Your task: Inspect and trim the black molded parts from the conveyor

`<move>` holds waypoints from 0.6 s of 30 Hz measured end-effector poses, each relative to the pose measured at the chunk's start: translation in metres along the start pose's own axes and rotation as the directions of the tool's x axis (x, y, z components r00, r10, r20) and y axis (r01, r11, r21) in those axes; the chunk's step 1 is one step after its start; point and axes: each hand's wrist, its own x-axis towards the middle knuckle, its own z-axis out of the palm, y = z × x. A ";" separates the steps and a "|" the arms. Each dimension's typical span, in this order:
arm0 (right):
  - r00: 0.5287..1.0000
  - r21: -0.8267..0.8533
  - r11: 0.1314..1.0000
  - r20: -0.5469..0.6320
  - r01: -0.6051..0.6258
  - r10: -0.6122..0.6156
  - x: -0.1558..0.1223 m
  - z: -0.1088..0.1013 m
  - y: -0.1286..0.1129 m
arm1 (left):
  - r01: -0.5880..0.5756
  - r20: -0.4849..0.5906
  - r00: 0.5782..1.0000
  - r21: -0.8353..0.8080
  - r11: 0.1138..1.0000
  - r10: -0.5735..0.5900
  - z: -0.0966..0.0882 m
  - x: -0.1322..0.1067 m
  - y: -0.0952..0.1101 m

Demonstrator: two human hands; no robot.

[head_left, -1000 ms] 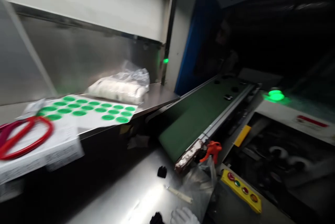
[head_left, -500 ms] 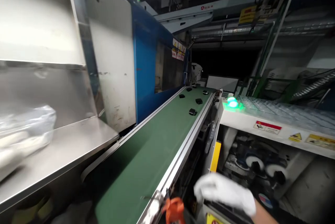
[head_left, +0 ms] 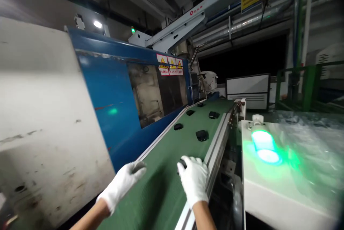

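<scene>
The right hand [head_left: 194, 178], beside the belt [head_left: 166, 149] half a second ago, is now over it, and the left hand [head_left: 123, 181] has come into view. Both wear white gloves. The right's fingers are curled around a black part [head_left: 182, 165] near the belt's right rail [head_left: 215, 147]; whether the part is lifted, I cannot tell. The left, half open and holding nothing visible, hovers by the left edge. Farther up lie five more parts [head_left: 202, 135], the nearest just beyond the right hand. A green lamp [head_left: 262, 141] glows at right.
</scene>
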 end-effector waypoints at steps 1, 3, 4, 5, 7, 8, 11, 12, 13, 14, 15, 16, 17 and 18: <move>1.000 0.014 1.000 0.014 0.025 -0.026 0.000 0.001 0.002 | -0.006 -0.010 1.000 0.017 1.000 0.007 0.016 0.034 0.008; 0.999 0.036 0.999 0.041 0.022 -0.024 0.001 0.004 0.004 | -0.004 -0.048 0.999 0.041 0.999 0.006 0.047 0.102 0.022; 0.999 0.049 0.999 0.054 -0.007 0.005 0.003 0.005 0.004 | 0.003 -0.062 0.998 0.049 0.999 0.000 0.063 0.134 0.030; 0.997 0.065 0.997 0.068 -0.048 0.044 0.005 0.005 0.003 | 0.017 -0.070 0.997 0.052 0.998 -0.013 0.077 0.164 0.038; 0.987 0.097 0.987 0.107 -0.126 0.116 0.010 0.006 -0.001 | 0.045 -0.091 0.995 0.059 0.997 -0.040 0.103 0.215 0.057; 0.982 0.111 0.983 0.135 -0.149 0.133 0.012 0.006 -0.003 | 0.052 -0.101 0.994 0.067 0.996 -0.045 0.114 0.235 0.066; 0.963 0.114 0.981 0.239 -0.154 0.123 0.015 0.007 -0.008 | 0.008 -0.115 0.993 0.099 0.995 0.004 0.140 0.270 0.090; 0.956 0.104 0.985 0.275 -0.136 0.103 0.015 0.009 -0.009 | -0.029 -0.106 0.994 0.107 0.994 0.040 0.146 0.273 0.096; 0.950 0.081 0.991 0.303 -0.106 0.077 0.015 0.012 -0.010 | -0.071 -0.088 0.993 0.111 0.991 0.081 0.151 0.272 0.101; 0.947 0.055 0.997 0.319 -0.063 0.042 0.014 0.015 -0.009 | -0.118 -0.064 0.990 0.111 0.987 0.126 0.155 0.267 0.104; 0.945 0.035 0.999 0.328 -0.009 -0.003 0.014 0.019 -0.009 | -0.166 -0.033 0.985 0.108 0.980 0.170 0.157 0.259 0.107; 0.944 0.027 0.998 0.325 0.049 -0.055 0.013 0.022 -0.007 | -0.210 0.000 0.977 0.102 0.972 0.211 0.157 0.247 0.109; 0.946 0.040 0.994 0.306 0.100 -0.108 0.012 0.023 -0.004 | -0.250 0.033 0.968 0.093 0.964 0.248 0.156 0.231 0.110; 0.948 0.076 0.987 0.278 0.139 -0.155 0.010 0.022 -0.001 | -0.285 0.064 0.958 0.082 0.955 0.280 0.152 0.213 0.111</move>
